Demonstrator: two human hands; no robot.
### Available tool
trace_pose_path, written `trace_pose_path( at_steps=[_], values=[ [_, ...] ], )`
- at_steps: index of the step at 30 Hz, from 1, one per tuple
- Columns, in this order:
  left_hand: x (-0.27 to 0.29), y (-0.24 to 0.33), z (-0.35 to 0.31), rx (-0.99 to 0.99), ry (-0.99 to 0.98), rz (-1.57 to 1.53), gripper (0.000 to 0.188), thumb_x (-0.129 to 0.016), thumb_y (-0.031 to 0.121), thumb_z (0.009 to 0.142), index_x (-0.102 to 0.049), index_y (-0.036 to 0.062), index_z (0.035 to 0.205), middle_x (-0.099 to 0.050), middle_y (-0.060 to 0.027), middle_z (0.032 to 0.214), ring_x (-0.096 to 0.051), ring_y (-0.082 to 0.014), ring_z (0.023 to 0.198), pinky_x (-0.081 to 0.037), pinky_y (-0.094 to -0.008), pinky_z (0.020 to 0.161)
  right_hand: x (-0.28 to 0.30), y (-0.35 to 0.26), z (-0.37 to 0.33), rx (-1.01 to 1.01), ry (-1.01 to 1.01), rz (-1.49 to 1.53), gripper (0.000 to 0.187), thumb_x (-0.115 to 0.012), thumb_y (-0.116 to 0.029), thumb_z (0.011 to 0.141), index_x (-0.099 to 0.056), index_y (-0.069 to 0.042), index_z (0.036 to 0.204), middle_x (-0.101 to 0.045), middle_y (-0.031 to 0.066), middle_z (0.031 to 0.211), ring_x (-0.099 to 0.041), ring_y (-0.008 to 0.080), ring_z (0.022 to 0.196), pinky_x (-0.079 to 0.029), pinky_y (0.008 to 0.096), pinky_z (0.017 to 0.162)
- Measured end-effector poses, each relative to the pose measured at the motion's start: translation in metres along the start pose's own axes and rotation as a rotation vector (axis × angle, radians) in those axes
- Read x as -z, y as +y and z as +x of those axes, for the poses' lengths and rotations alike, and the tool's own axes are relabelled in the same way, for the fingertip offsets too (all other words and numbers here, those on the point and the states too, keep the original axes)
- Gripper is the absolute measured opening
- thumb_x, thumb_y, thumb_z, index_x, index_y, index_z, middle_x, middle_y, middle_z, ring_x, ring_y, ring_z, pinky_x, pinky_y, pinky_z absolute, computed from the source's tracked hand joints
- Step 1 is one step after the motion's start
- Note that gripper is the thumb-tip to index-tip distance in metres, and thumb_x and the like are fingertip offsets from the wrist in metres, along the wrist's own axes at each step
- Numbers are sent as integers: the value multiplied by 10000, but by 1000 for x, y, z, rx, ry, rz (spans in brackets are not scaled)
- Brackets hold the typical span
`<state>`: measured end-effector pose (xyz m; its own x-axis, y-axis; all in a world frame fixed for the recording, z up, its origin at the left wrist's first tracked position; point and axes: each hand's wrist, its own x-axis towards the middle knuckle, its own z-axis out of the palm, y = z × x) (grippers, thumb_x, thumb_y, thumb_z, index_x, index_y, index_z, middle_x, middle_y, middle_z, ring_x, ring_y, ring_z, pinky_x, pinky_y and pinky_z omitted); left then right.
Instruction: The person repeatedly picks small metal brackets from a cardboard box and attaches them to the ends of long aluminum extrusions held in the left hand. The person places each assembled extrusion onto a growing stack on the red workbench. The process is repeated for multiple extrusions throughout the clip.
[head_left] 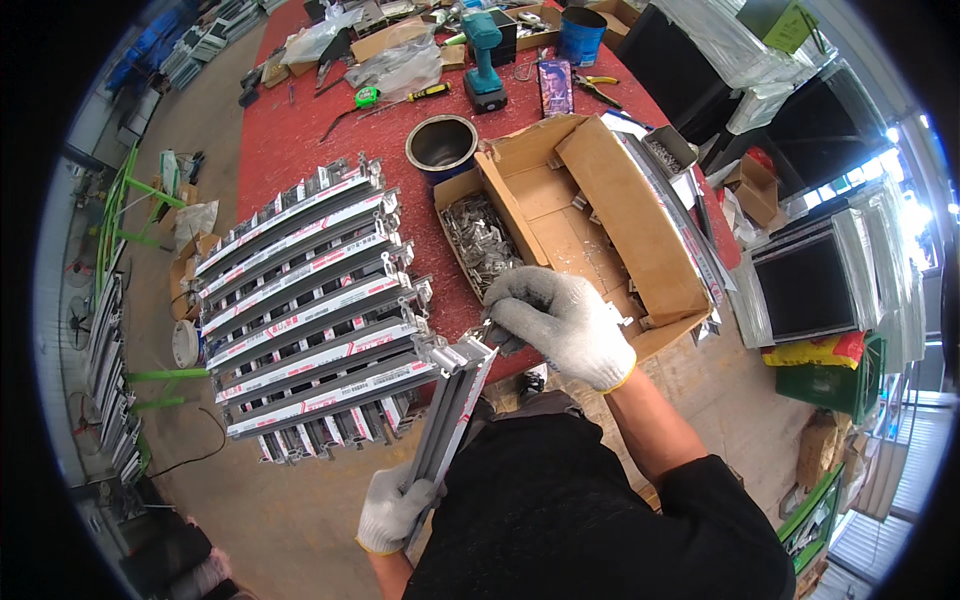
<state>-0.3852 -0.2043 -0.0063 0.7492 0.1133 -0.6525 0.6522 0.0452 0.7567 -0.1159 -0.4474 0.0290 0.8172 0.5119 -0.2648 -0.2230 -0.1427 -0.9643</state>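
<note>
My left hand (392, 508), in a white knit glove, is closed around the lower part of a grey metal profile (446, 420) with a white and red printed film strip. The profile slants up toward the table edge, its upper end beside my right hand (565, 325). That gloved hand is pinched just above this end; whatever lies between its fingertips is too small and hidden to name. Close by, a small carton (478, 240) holds many small metal fittings. To the left, a crosswise stack of similar profiles (315, 310) lies on the red table (300, 130).
A large open cardboard box (535, 195) with a few small parts sits right of the fittings. Behind stand a metal-rimmed round can (441, 145), a teal cordless drill (484, 62), a yellow screwdriver (428, 92), pliers (597, 92) and a blue bucket (581, 38).
</note>
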Motion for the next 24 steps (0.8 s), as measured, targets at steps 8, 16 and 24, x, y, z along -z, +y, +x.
trace_pose_path(
  at_steps=[8, 16, 24],
  values=[
    [-1, 0, 3, -2, 15, 60, 340, -665, 224, 931, -806, -70, 1029, -790, -115, 839, -751, -188, 763, -581, -348, 726, 0, 3, 1, -13, -22, 46, 195, -713, -129, 1088, -782, 26, 1184, -796, 59, 1004, -760, 108, 895, -632, 291, 823],
    [-2, 10, -5, 29, 48, 134, 307, -727, 202, 888, -807, -66, 1013, -776, -116, 820, -711, -163, 766, -554, -343, 733, 9, 1, 2, -15, 98, 129, 186, -696, -82, 1076, -721, 39, 1215, -782, 78, 1011, -751, 135, 848, -637, 312, 795],
    [-4, 13, -5, 18, 35, 133, 311, -762, 217, 881, -803, -57, 1023, -767, -94, 817, -678, -144, 771, -543, -341, 738, 11, -2, -6, 41, -12, 94, 172, -678, -90, 1054, -772, 18, 1150, -775, 47, 958, -710, 98, 829, -594, 287, 776]
  ],
)
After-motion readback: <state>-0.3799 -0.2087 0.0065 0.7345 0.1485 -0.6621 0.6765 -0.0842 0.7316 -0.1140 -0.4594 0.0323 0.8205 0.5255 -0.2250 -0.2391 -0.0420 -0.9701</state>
